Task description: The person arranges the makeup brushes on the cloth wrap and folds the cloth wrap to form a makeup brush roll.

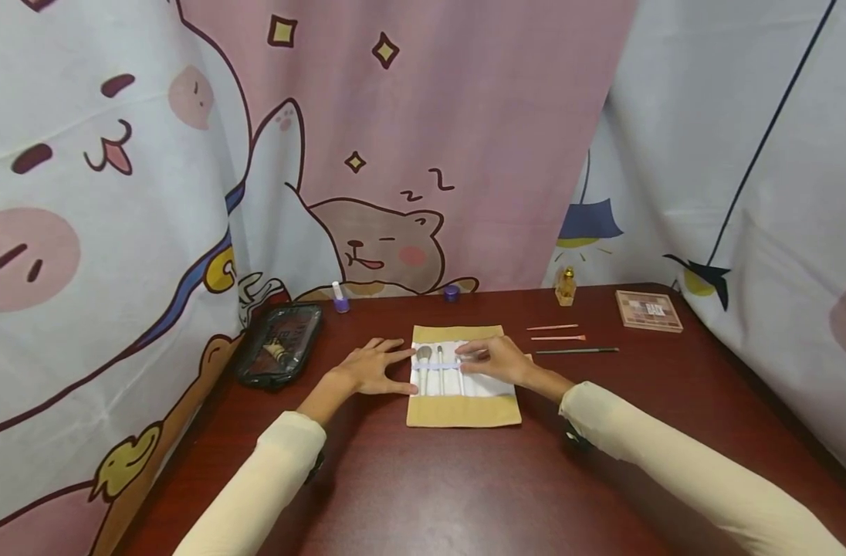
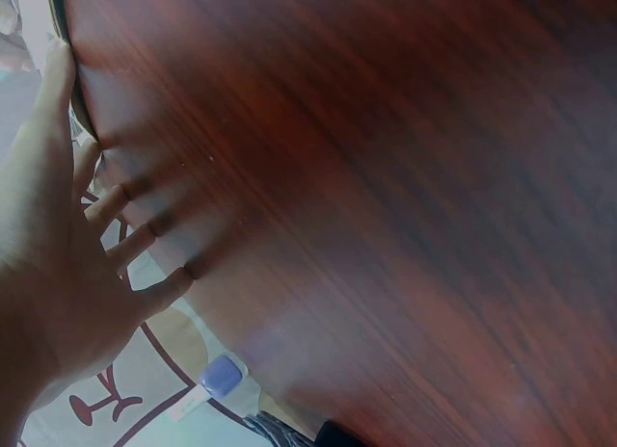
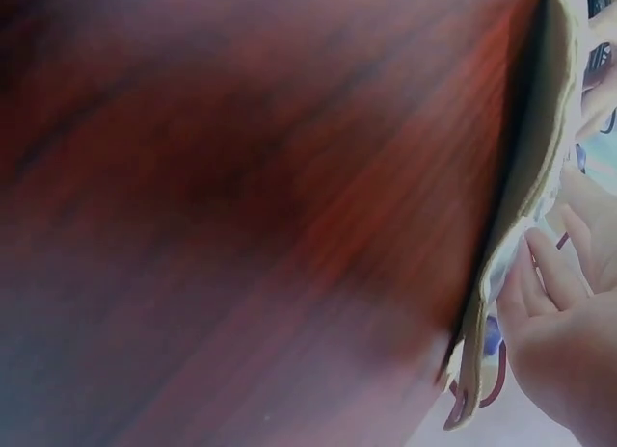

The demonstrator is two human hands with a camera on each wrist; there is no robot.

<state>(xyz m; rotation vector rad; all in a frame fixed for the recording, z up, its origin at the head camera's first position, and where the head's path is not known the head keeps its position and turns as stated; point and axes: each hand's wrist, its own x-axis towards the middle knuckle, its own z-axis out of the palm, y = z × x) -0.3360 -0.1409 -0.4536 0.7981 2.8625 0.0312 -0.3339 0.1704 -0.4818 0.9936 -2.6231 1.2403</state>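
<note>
backdrop: cartoon curtains around my dark red worktop
left hand: my fingers flat and spread, pressing the worktop at the left edge of the brush roll
right hand: lying on the roll, fingertips at a brush handle; cannot tell if I'm gripping it
brush roll: tan cloth, white inner panel, opened flat at centre, two brushes tucked under its band
left of it: black pouch
right of it: three loose brushes, palette
back edge: nail polish, gold bottle

hands, brush roll, red table
</note>
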